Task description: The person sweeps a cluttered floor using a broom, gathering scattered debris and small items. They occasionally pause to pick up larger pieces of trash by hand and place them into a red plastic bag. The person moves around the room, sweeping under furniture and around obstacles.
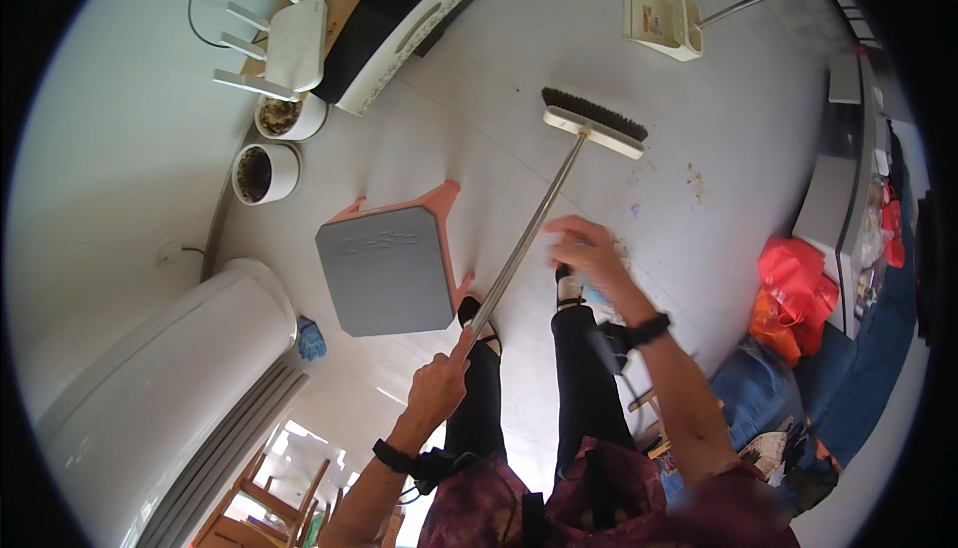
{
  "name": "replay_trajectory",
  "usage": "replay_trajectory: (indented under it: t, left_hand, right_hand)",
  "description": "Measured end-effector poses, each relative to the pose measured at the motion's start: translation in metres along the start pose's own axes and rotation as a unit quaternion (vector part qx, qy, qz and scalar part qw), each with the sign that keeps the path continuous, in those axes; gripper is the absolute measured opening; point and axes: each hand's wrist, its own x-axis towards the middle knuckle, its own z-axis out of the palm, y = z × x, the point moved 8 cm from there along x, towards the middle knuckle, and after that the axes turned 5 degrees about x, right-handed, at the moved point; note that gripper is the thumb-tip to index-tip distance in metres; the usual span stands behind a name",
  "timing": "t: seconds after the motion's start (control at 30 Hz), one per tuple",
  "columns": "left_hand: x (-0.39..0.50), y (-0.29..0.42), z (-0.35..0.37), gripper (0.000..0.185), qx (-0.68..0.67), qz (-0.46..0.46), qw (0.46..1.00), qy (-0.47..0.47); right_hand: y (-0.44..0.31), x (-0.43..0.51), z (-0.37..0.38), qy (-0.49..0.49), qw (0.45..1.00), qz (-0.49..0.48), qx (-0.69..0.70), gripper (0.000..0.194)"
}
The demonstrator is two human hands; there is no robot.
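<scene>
My left hand (440,391) is closed around the end of a metal broom handle (528,233), one finger lying along it. The handle runs up and to the right to a broom head (595,123) with a white body and dark bristles, resting on the floor. My right hand (587,248) is blurred and off the handle, just to its right; its fingers look partly curled, and I see nothing in them. Crumbs of brown debris (696,183) lie on the floor right of the broom. Farther off stands a cream dustpan (663,20) with a long metal handle.
A pink stool (385,271) with a grey top stands left of my feet. White plant pots (278,174), a blue glove (310,338) and a white cylindrical appliance (179,376) are along the left. Red bags (797,286) lie by a cabinet (823,204) on the right.
</scene>
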Motion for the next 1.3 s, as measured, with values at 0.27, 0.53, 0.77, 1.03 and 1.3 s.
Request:
replay_trajectory:
  t: [0.27, 0.53, 0.77, 1.03, 1.3]
  left_hand:
    - [-0.022, -0.042, -0.057, 0.059, -0.078, -0.069, 0.991, 0.079]
    - [0.062, -0.050, -0.054, 0.057, -0.264, -0.234, 0.932, 0.082]
    - [0.018, 0.050, -0.018, 0.056, -0.354, -0.224, 0.908, 0.017]
    - [-0.048, 0.110, -0.052, 0.057, -0.496, -0.262, 0.825, -0.072]
    - [0.048, 0.081, -0.066, 0.048, -0.404, -0.233, 0.884, 0.040]
  right_hand:
    - [-0.052, -0.176, -0.101, 0.183, 0.967, 0.088, -0.153, 0.026]
    - [-0.017, -0.253, -0.130, 0.234, 0.956, 0.154, -0.092, 0.024]
    - [-0.014, -0.288, -0.168, 0.252, 0.955, 0.154, -0.039, 0.024]
    - [-0.025, -0.330, -0.207, 0.286, 0.946, 0.150, -0.036, 0.023]
    - [-0.017, -0.397, -0.281, 0.351, 0.930, 0.106, 0.019, 0.024]
